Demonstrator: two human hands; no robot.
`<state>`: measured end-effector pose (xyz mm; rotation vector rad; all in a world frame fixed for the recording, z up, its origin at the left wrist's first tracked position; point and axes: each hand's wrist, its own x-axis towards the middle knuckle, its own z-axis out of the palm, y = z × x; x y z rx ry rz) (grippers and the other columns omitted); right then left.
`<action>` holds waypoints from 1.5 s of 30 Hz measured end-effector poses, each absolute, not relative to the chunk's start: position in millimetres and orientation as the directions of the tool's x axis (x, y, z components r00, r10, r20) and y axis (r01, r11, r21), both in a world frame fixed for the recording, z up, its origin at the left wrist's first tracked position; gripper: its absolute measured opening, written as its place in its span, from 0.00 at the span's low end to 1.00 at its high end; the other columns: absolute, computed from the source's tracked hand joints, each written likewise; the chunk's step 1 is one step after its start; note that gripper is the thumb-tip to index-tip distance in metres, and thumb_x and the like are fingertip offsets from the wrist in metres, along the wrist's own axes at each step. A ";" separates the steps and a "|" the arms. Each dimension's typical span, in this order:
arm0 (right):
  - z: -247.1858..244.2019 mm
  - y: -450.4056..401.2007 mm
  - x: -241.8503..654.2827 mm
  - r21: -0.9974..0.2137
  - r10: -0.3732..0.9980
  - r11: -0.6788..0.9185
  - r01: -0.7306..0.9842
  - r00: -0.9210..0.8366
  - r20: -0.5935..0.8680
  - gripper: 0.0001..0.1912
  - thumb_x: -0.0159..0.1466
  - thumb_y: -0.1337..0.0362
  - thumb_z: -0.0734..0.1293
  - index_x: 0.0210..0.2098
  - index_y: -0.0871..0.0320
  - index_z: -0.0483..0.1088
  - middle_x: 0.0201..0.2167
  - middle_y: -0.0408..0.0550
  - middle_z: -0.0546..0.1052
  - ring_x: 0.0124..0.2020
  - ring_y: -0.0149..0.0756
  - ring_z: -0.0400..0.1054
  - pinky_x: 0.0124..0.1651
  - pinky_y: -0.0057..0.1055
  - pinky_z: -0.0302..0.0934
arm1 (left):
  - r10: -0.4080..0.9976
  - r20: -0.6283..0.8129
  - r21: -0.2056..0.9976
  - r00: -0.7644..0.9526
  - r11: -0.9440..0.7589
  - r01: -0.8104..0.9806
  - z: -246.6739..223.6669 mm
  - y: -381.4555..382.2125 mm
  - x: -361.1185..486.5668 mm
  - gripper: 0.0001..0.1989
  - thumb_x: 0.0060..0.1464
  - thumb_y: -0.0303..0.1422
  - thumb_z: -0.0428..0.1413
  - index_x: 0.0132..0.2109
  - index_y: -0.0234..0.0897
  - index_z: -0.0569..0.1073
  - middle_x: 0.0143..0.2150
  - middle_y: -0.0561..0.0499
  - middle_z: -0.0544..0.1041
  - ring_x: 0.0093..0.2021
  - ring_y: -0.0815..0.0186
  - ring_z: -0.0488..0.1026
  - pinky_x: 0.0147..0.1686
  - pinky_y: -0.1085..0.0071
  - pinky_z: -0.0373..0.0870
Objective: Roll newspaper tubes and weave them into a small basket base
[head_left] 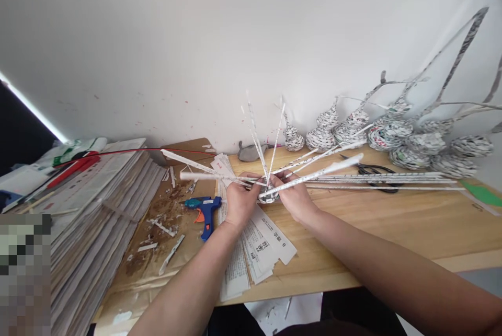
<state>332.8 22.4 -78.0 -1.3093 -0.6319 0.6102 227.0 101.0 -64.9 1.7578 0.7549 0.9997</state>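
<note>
Between my hands is a small woven piece (269, 198) made of rolled newspaper tubes, its round base low over the table. Several paper tubes (319, 174) fan out from it, some upright and others out to both sides. My left hand (243, 199) is closed on the piece's left side, with thumb and fingers at the bases of the tubes. On the opposite side my right hand (293, 196) grips the rim, its fingers partly hidden behind a thick tube. Under the hands lie cut newspaper strips (261, 247).
A blue glue gun (209, 216) rests on stained cardboard left of my hands. Beyond it rises a tall newspaper stack (98, 221) bearing a red-handled tool (73, 169). Woven gourd shapes (327, 132) line the wall. Loose paper tubes (415, 179) lie across black scissors (374, 170).
</note>
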 end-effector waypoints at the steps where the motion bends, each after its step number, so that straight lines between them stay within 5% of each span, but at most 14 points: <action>1: -78.0 22.0 332.5 -0.988 0.719 0.145 -0.058 0.692 0.066 0.12 0.55 0.54 0.70 0.29 0.57 0.69 0.26 0.44 0.77 0.29 0.37 0.72 0.32 0.32 0.65 | 0.822 0.306 0.928 0.481 -0.370 0.041 -66.4 101.6 227.0 0.03 0.48 0.31 0.60 0.32 0.36 0.76 0.28 0.50 0.79 0.29 0.65 0.75 0.30 0.73 0.69; 14: -55.2 11.7 330.3 -0.902 0.795 0.181 -0.392 0.598 -0.100 0.10 0.55 0.58 0.66 0.32 0.57 0.73 0.28 0.47 0.79 0.30 0.41 0.74 0.27 0.34 0.69 | 0.797 0.397 0.901 0.455 -0.432 -0.029 -67.9 106.0 226.9 0.02 0.49 0.30 0.57 0.31 0.37 0.73 0.27 0.54 0.76 0.29 0.68 0.72 0.31 0.75 0.68; 22: -53.7 14.3 337.0 -0.897 0.810 0.097 -0.432 0.558 -0.181 0.16 0.51 0.52 0.73 0.28 0.58 0.70 0.29 0.49 0.79 0.26 0.39 0.73 0.23 0.32 0.69 | 0.762 0.429 0.876 0.485 -0.481 -0.020 -69.4 105.8 226.2 0.03 0.50 0.32 0.57 0.32 0.38 0.74 0.29 0.53 0.77 0.31 0.67 0.74 0.33 0.73 0.69; 34: -58.3 14.0 331.2 -0.929 0.795 0.194 -0.314 0.605 -0.039 0.17 0.51 0.53 0.73 0.26 0.56 0.66 0.24 0.42 0.76 0.23 0.34 0.70 0.24 0.31 0.66 | 0.824 0.332 0.926 0.460 -0.378 0.009 -65.1 104.0 228.1 0.04 0.49 0.31 0.58 0.33 0.35 0.73 0.27 0.53 0.76 0.27 0.68 0.72 0.27 0.75 0.67; 45: -66.9 17.9 339.0 -0.958 0.746 0.233 -0.166 0.662 0.067 0.14 0.55 0.54 0.70 0.26 0.56 0.65 0.20 0.39 0.72 0.22 0.30 0.64 0.24 0.26 0.60 | 0.812 0.260 0.953 0.522 -0.302 -0.006 -58.3 100.5 229.3 0.11 0.47 0.33 0.61 0.40 0.36 0.78 0.37 0.48 0.81 0.37 0.63 0.77 0.39 0.69 0.72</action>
